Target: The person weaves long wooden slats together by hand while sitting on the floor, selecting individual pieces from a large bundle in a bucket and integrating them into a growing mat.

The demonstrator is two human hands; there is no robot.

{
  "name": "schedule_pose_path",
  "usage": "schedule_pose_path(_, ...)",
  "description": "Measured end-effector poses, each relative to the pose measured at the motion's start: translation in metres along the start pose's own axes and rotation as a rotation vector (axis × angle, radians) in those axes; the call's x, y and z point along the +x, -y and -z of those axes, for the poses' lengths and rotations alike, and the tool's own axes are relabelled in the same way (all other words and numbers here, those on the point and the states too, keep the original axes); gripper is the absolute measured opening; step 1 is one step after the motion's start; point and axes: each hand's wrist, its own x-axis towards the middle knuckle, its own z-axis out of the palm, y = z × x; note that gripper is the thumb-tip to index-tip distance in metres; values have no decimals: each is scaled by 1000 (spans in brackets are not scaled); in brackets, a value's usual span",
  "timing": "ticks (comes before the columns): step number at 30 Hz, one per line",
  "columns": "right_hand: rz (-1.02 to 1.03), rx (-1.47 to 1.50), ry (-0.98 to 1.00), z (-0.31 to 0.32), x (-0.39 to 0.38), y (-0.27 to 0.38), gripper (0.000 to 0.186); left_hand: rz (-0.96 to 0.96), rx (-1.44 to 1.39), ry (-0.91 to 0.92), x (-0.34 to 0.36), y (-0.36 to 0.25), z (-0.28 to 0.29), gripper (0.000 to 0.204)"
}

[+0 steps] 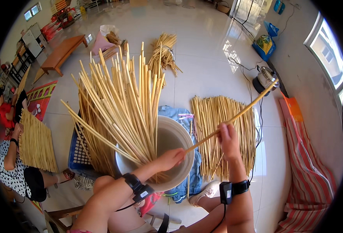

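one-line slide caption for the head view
Left hand and right hand hold one stalk, with a bundle leaning in the bucket and a row laid at right.

The slanting stalk (251,103) looks like dried plant stem, smooth with a faint satin sheen. The upright stalks (119,101) share that woody, ridged look, while the flat layer of stalks (226,136) appears drier and rougher. The pale bucket (175,132) seems to be smooth plastic with a soft shine; the blue crate (78,151) is latticed plastic. Beneath lies creased, matt blue cloth (198,171), denim-like. The tiled floor (202,73) is glossy, mirroring window light. The low bench (64,54) looks like varnished wood, the cooker (265,77) partly shiny metal. The striped cloth (303,186) is folded and matt, the wall (292,58) dull and scuffed.
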Motion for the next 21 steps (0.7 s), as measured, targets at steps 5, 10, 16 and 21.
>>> schedule_pose_path(5, -45, 139, -170, 21, 0, 15, 22, 68, -246, 212, -19, -50, 8, 30)
schedule_pose_path(10, -45, 131, -213, 22, 0, 12, 23, -63, -172, 199, -34, -76, 9, 35)
schedule_pose_path(16, -25, 208, -174, 14, -2, 13, 22, 29, -189, 109, -35, -74, 11, 26)
schedule_pose_path(21, -27, 234, -123, 8, -5, 15, 22, 77, -62, -37, -29, -66, 7, 27)
